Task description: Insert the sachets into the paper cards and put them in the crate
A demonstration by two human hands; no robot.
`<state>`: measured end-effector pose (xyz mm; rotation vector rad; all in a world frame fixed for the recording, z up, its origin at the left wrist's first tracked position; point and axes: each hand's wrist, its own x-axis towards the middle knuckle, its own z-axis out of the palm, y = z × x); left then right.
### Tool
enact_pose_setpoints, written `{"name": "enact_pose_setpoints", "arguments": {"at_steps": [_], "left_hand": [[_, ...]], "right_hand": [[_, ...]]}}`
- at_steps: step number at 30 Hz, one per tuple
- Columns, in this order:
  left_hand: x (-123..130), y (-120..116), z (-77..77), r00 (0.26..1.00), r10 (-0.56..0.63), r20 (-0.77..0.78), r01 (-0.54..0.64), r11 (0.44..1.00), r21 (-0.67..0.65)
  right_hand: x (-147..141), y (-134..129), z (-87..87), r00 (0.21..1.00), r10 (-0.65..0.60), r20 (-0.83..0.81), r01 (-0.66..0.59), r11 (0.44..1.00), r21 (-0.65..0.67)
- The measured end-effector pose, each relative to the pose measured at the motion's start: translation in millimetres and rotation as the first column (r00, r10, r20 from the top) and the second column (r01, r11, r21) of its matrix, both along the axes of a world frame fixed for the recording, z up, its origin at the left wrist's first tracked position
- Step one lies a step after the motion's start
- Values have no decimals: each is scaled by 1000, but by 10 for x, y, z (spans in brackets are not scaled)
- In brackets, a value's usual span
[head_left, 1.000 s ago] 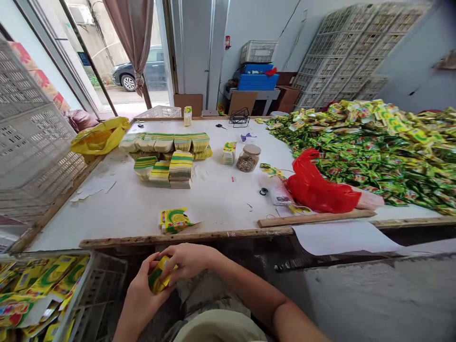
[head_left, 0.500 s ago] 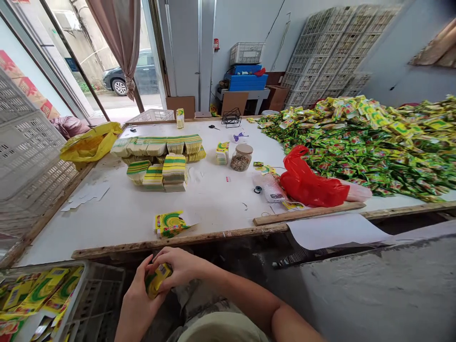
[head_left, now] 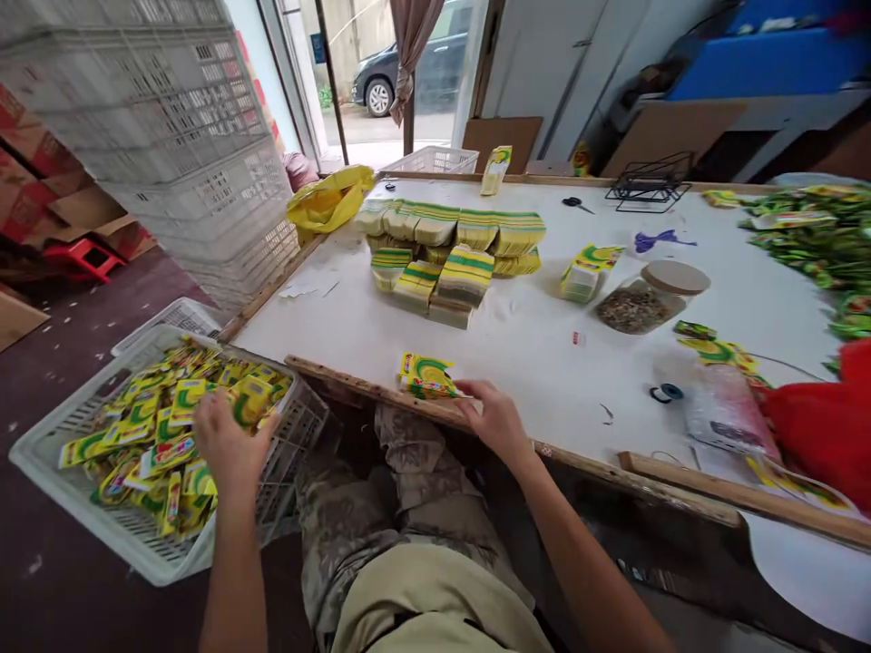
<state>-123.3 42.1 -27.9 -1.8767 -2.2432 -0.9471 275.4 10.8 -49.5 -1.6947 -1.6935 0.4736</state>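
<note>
My left hand (head_left: 229,440) is over the crate of small yellow-green packets at the left, thumb and fingers spread. A yellow packet (head_left: 251,399) lies just beyond its fingertips, apparently loose. At the table's front edge, my right hand (head_left: 500,424) pinches the right end of a small pile of yellow-green cards (head_left: 425,374). Farther back stand rows of stacked yellow, green and white cards (head_left: 466,272). The white plastic crate (head_left: 51,431) is on my left, beside the table.
The white table (head_left: 360,336) has a wooden rim. On it are a jar (head_left: 636,304), a short card stack (head_left: 589,272), scissors (head_left: 577,204), a black wire rack (head_left: 650,186), a red bag (head_left: 826,408) and a yellow bag (head_left: 330,204). Stacked crates (head_left: 204,145) stand at the left.
The view has swung left and down. My hands, earlier together around a yellow packet, have parted: the left moved to the crate and let go, the right reached the card pile.
</note>
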Motion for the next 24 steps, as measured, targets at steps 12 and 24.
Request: {"name": "enact_pose_setpoints", "arguments": {"at_steps": [12,24], "left_hand": [[821,-137,-417,873,-405,273,472,844,-256],[-380,159,-1003,999,7,-49,-29,875,-484]], "right_hand": [[-20,191,-439,976,-45,212,43,999,12],[45,145,-424,927,-80,367,75,997,29]]}}
